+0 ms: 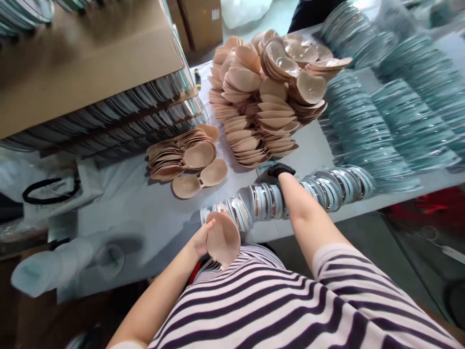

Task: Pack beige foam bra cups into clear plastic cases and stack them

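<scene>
While your left hand point(202, 238) cups 1 beige silicone cup point(223, 239), the packed row point(286, 196) is only partly built.

Judging by the big heap of unpacked cups point(269, 92) beyond the row, and the smaller stack point(181, 152) with 1 joined pair point(199, 179) left of it, most of the work looks undone; the row of cups in clear shells, lying along the table point(145, 213) edge, is what seems finished. Your left hand sits just below the row's left end, fingers curled round the cup's rim, forearm angled up from your striped shirt point(283, 300). Your right hand point(280, 170), in a dark glove, reaches straight out and rests on top of the row's middle; I cannot tell whether it grips anything. Teal-tinted shell stacks point(385, 111) lie right of the heap.
</scene>
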`<state>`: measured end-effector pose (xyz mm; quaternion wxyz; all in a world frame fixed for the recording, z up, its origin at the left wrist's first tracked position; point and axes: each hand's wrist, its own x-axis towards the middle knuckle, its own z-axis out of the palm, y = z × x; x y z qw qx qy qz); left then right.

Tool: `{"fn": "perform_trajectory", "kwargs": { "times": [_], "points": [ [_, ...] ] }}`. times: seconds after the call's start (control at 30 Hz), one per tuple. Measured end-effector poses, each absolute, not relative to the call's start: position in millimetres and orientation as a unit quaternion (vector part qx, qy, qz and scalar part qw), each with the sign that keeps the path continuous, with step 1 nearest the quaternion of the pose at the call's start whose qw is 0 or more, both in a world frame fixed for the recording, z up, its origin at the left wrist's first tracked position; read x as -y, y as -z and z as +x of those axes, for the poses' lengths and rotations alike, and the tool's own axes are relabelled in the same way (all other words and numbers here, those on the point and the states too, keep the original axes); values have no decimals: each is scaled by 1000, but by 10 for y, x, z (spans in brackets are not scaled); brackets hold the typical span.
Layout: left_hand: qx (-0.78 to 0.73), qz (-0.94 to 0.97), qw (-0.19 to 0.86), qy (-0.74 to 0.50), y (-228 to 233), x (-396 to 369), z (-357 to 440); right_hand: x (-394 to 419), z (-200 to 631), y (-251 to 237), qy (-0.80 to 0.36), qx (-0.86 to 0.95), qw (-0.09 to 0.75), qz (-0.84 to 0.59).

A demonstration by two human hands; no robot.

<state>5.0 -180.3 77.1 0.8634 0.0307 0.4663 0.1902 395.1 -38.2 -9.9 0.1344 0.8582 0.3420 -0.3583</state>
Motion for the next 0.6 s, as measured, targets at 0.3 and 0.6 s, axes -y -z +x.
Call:
{"fn": "perform_trajectory", "kwargs": {
  "times": [0.3, 0.6],
  "points": [
    [-557, -74, 771, -299, -726, 1803, 90, 500, 4114, 60, 298, -456, -26, 838],
    [-449, 90, 851, -256, -841, 1539, 108, 1135, 3248, -918, 400, -473, -401, 675]
  ]
}}
